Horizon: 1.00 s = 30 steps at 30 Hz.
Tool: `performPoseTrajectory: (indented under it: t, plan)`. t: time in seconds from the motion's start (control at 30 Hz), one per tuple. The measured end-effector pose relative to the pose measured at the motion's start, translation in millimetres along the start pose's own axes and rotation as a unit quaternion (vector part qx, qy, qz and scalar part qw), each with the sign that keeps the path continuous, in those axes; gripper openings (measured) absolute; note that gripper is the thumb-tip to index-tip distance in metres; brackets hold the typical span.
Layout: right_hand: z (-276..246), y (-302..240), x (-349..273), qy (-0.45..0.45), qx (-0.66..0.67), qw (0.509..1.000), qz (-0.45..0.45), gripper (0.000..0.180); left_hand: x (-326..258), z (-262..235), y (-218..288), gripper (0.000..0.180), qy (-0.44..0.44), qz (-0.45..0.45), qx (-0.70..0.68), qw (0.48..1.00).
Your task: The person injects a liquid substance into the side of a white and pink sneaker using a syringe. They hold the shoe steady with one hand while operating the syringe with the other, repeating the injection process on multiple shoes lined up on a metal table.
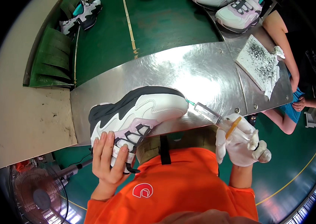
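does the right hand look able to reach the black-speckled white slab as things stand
Probably yes: only bare metal tabletop shows between the right hand and the slab, though the syringe it holds would likely hamper a grasp.

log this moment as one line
left hand: holding lilac-trimmed sneaker; gloved right hand: gripping syringe; green syringe tip: at sneaker's toe

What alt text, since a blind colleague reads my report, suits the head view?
A bare left hand holds a white, black and lilac shoe over a metal table, while the gloved right hand holds a clear syringe, its tip at the shoe's toe. Farther off are a green surface, more shoes and a smudged white pad; another person is at right.
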State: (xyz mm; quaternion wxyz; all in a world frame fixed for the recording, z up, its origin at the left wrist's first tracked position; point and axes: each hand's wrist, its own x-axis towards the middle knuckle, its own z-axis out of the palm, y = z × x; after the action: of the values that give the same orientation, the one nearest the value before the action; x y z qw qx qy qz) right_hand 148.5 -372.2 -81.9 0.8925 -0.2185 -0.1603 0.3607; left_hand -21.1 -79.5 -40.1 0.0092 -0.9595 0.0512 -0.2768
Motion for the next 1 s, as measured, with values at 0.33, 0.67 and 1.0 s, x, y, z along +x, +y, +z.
performPoseTrajectory:
  t: [0.33,0.67,1.0]
  plan:
    - [54,1,-1,0.149,-0.180,0.970,0.062,0.109,1,-4,-3,0.029,-0.009,0.001,-0.002,1.000]
    - [34,28,8,0.011,-0.258,0.966,-0.010,0.107,67,-23,-32,0.056,-0.117,-0.038,-0.096,0.988]
    - [-13,56,27,-0.029,-0.361,0.931,-0.038,0.102,124,2,-75,0.053,-0.201,-0.107,-0.236,0.945]
